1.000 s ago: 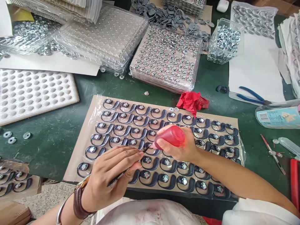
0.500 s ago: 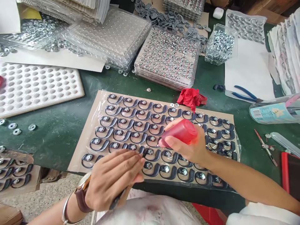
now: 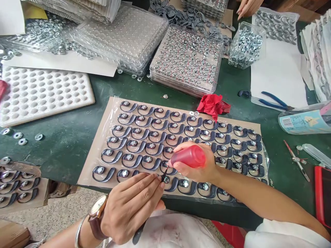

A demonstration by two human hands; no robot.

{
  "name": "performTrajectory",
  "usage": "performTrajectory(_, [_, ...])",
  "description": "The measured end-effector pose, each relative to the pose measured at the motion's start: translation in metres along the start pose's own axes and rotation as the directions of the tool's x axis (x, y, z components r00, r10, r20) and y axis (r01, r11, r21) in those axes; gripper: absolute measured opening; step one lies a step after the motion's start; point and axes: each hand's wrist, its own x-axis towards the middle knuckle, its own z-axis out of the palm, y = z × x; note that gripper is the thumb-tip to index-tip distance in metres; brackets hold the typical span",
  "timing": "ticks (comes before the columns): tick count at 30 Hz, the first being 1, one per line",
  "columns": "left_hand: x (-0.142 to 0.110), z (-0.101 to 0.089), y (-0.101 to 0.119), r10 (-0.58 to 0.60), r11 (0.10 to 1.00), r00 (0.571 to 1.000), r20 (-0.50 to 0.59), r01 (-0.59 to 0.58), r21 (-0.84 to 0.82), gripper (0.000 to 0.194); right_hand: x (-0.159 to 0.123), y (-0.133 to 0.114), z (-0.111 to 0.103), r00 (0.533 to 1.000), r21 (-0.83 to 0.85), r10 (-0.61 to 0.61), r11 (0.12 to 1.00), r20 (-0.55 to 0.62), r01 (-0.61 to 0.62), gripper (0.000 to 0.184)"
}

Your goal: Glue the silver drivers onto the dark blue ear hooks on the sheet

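Note:
My right hand [image 3: 200, 170] is wrapped round a red squeeze bottle [image 3: 190, 156], tilted with its nozzle pointing down and left over one of the dark curved straps. My left hand [image 3: 134, 203] grips slim black tweezers [image 3: 164, 175]; their tip is close to the bottle's nozzle, and most of their length is hidden under my fingers. Beneath both hands lies a brown cardboard sheet [image 3: 89, 168] under clear film, bearing rows of dark hooked straps [image 3: 111, 156], each with a round silvery piece at one end. My forearm and hands cover some straps.
Beyond the sheet are a crumpled red cloth [image 3: 213, 106], stacked clear trays [image 3: 184, 60] and a box of metal washers [image 3: 245, 46]. Blue-handled pliers [image 3: 274, 100], a plastic jar [image 3: 305, 120] and small scissors [image 3: 297, 160] lie right. Another person's hand [image 3: 248, 7] shows at the top.
My right hand has moved the bottle left and down, its nozzle now close to the tweezers' tip. My left hand shifted slightly right. Another person's hand has come into view at the top.

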Motion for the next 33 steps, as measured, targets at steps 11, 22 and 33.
performTrajectory(11, [0.0002, 0.0005, -0.0007, 0.047, 0.998, 0.999, 0.005, -0.047, 0.037, 0.023, 0.0003, -0.0019, -0.0022, 0.999, -0.101, -0.042, 0.994, -0.01, 0.041, 0.014])
performTrajectory(22, [0.0026, -0.0012, -0.0002, 0.022, 1.0, 1.0, 0.002, -0.022, 0.019, 0.022, 0.0053, -0.0066, -0.0023, 0.995, 0.019, 0.056, 0.998, -0.087, -0.054, 0.013])
performTrajectory(33, [0.0073, -0.0056, -0.003, -0.015, 0.998, 1.0, 0.014, 0.016, -0.062, 0.021, 0.007, -0.0068, -0.0052, 0.998, -0.081, -0.009, 0.997, -0.061, 0.004, 0.019])
